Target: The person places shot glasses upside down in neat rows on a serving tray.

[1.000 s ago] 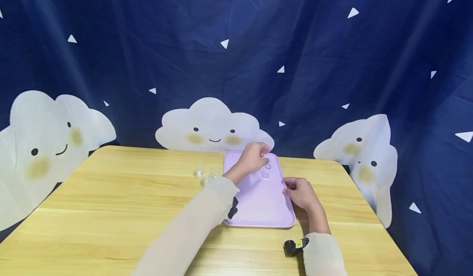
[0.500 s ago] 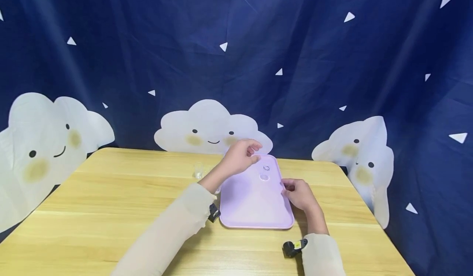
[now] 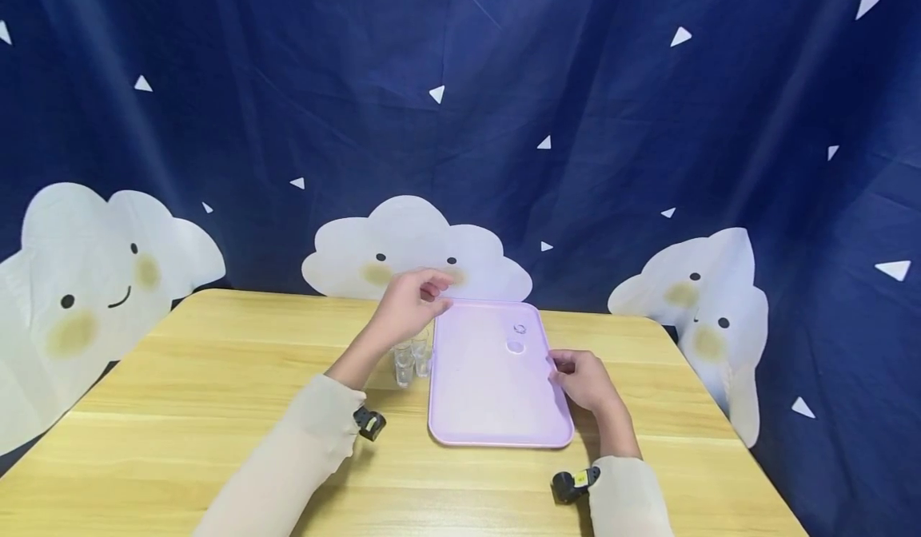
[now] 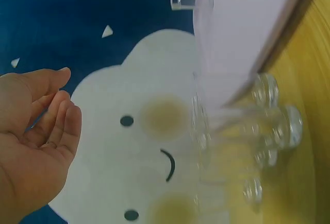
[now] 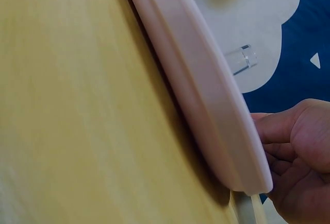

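A lilac tray [image 3: 496, 409] lies on the table. On its right half a small clear glass [image 3: 515, 347] appears to stand mouth down. My left hand [image 3: 412, 307] is raised by the tray's far left corner, above several upright clear shot glasses [image 3: 404, 365] grouped beside the tray's left edge. Its fingers [image 4: 66, 126] are loosely bent with nothing between them. My right hand [image 3: 586, 379] holds the tray's right rim, the thumb and fingers at the edge; part of the fingers is hidden behind the rim in the right wrist view.
The light wooden table [image 3: 216, 409] runs back to a dark blue curtain [image 3: 237, 105] with white clouds and triangles. A black camera [image 3: 369, 423] sits on the left wrist, and another black camera [image 3: 571, 485] on the right.
My left hand has moved left from over the tray's far end, away from the glass there, toward the grouped shot glasses. My right hand has stayed at the tray's right rim.
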Available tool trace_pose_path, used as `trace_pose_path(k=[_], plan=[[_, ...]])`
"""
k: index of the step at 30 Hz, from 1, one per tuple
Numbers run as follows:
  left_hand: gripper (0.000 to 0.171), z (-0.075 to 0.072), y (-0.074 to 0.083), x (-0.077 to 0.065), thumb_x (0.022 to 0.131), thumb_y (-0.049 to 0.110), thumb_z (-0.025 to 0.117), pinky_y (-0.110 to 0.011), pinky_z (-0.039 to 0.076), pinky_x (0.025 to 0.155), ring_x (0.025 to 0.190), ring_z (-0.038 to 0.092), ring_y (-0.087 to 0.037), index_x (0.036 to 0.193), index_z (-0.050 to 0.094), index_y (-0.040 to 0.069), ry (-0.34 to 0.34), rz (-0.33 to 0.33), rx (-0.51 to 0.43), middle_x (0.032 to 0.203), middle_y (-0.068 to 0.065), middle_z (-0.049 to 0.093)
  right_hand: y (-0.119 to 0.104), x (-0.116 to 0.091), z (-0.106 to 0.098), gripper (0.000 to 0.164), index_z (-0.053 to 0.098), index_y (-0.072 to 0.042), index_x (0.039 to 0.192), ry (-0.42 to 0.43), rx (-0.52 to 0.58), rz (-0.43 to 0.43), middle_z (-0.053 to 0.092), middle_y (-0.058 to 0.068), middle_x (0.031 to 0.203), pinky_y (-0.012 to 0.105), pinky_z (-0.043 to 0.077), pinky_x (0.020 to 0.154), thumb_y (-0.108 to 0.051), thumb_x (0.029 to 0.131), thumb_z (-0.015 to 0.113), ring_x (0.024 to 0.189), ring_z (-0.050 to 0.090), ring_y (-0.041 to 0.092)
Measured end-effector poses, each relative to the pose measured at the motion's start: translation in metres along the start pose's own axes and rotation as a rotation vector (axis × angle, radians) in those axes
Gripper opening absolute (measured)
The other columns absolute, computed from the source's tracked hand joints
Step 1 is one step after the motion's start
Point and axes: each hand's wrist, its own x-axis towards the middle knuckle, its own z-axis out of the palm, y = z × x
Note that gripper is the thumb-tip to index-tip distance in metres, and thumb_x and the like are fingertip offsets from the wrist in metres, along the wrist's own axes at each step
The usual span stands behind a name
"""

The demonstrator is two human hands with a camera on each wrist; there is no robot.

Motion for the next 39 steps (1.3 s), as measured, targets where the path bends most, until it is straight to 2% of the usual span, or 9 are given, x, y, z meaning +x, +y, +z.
trace_pose_path(k=[6, 11, 18, 28, 34, 39], plan=[[0.029, -0.017, -0.013, -0.012, 0.089, 0.004, 0.077, -0.037, 0.057, 0.087, 0.092, 0.065, -0.023, 0.117, 0.073, 0.003, 0.057, -0.074, -0.044, 0.103, -0.009, 0.072, 0.001, -0.001, -0.001, 0.036, 0.068, 0.005, 0.127, 0.007, 0.001, 0.002, 0.073, 0.020, 0.112, 0.048, 0.057, 0.092, 0.003, 0.091, 0.067, 0.101, 0.068, 0.031], [0.027, -0.026, -0.024, -0.020, 0.089, 0.004, 0.078, -0.034, 0.057, 0.086, 0.091, 0.065, -0.022, 0.115, 0.073, 0.005, 0.105, -0.135, -0.070, 0.103, -0.009, 0.072, 0.001, -0.001, -0.001, 0.037, 0.067, 0.005, 0.128, 0.006, -0.001, -0.006, 0.073, 0.020, 0.112, 0.048, 0.057, 0.091, 0.002, 0.091, 0.067, 0.100, 0.068, 0.030], [0.028, -0.033, -0.040, -0.029, 0.088, 0.005, 0.079, -0.027, 0.056, 0.084, 0.094, 0.067, -0.024, 0.115, 0.072, 0.002, 0.152, -0.156, -0.089, 0.105, -0.012, 0.072, 0.001, -0.003, -0.001, 0.037, 0.067, 0.005, 0.128, 0.008, -0.005, 0.000, 0.073, 0.018, 0.111, 0.047, 0.057, 0.091, 0.002, 0.091, 0.067, 0.098, 0.068, 0.028], [0.029, -0.036, -0.055, -0.036, 0.089, 0.005, 0.078, -0.021, 0.055, 0.082, 0.095, 0.066, -0.024, 0.117, 0.071, 0.000, 0.154, -0.202, -0.125, 0.109, -0.017, 0.071, 0.000, -0.001, -0.002, 0.038, 0.067, 0.005, 0.129, 0.006, 0.002, -0.001, 0.073, 0.019, 0.112, 0.048, 0.057, 0.092, 0.002, 0.091, 0.067, 0.100, 0.068, 0.029], [0.030, -0.035, -0.065, -0.039, 0.089, 0.005, 0.078, -0.026, 0.056, 0.086, 0.096, 0.066, -0.024, 0.118, 0.071, 0.002, 0.145, -0.248, -0.114, 0.111, -0.017, 0.072, 0.000, -0.002, -0.002, 0.037, 0.067, 0.004, 0.129, 0.000, 0.002, 0.006, 0.073, 0.019, 0.112, 0.048, 0.057, 0.093, 0.002, 0.092, 0.066, 0.100, 0.067, 0.029], [0.032, -0.035, -0.071, -0.041, 0.089, 0.006, 0.078, -0.036, 0.055, 0.090, 0.098, 0.066, -0.026, 0.119, 0.071, 0.003, 0.145, -0.272, -0.094, 0.112, -0.017, 0.072, 0.002, -0.001, -0.001, 0.037, 0.067, 0.004, 0.129, -0.001, 0.005, 0.008, 0.072, 0.019, 0.114, 0.048, 0.056, 0.094, 0.001, 0.092, 0.066, 0.102, 0.068, 0.030]])
